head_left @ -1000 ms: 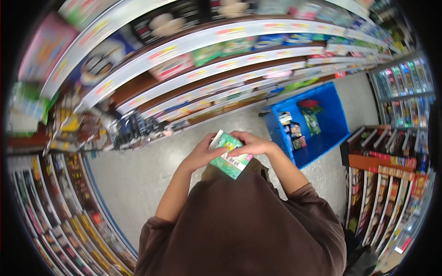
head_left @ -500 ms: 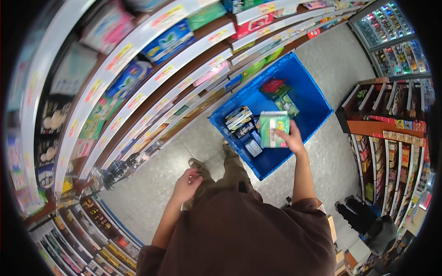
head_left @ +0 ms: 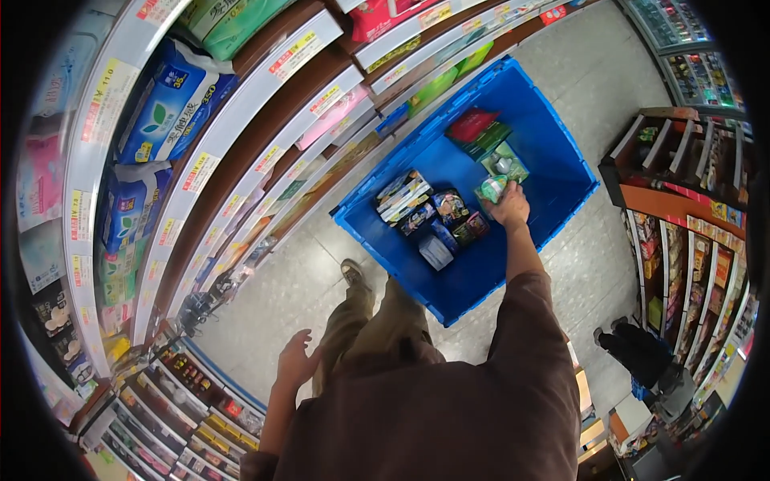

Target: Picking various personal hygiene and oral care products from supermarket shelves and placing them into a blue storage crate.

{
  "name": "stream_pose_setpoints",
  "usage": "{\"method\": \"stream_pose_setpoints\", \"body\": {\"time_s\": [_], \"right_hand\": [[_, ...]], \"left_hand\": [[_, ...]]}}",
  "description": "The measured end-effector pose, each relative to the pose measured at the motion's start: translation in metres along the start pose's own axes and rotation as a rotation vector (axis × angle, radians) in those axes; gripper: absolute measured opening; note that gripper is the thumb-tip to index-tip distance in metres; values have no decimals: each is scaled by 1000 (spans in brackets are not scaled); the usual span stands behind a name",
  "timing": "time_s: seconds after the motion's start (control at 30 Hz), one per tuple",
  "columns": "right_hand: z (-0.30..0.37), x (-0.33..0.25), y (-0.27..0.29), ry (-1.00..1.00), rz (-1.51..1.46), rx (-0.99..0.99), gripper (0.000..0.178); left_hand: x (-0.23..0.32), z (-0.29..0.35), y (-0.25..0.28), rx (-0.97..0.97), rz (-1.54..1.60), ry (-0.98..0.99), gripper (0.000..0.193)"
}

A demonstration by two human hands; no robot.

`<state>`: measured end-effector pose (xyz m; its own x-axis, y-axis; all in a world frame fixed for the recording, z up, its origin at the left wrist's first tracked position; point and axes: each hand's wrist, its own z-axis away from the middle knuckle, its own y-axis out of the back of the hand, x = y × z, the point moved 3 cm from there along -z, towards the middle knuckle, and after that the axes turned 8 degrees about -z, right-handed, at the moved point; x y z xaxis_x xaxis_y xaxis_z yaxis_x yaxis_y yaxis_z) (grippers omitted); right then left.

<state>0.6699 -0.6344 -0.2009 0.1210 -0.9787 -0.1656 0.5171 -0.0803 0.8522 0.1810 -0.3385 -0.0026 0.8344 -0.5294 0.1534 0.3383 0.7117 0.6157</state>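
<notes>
Inside the blue plastic crate (head_left: 545,120) on the floor, my right hand (head_left: 510,207) reaches down with its fingers closed on a small green and white soft package (head_left: 491,189). A light green package (head_left: 513,167) lies beside it, with a red package (head_left: 472,127) and a dark green one just beyond. To the left in the crate sit white-and-dark striped packs (head_left: 403,196), several dark patterned packs (head_left: 451,207) and a pale package (head_left: 436,252). My left hand (head_left: 297,361) hangs empty by my left leg, fingers loosely apart.
Shelves with blue sanitary pad packs (head_left: 172,104) run close along the left, their price rails (head_left: 200,172) facing the aisle. At the right stand snack shelves (head_left: 682,272) and a drinks cooler (head_left: 702,88). Another person in dark clothes (head_left: 642,357) is at the lower right.
My right hand has lowered the green package from above the crate down among the other packs. My left hand has dropped lower and to the left. The view has shifted.
</notes>
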Motion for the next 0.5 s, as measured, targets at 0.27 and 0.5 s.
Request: {"method": "stream_pose_setpoints", "body": {"time_s": [0.27,0.5], "right_hand": [[86,-63,81,271,-1257,-240,53],[155,-169,136,547,-629,-299,81]], "left_hand": [[40,1,30,135,527,-238,43],[94,-4,80,279,610,-379,41]]}}
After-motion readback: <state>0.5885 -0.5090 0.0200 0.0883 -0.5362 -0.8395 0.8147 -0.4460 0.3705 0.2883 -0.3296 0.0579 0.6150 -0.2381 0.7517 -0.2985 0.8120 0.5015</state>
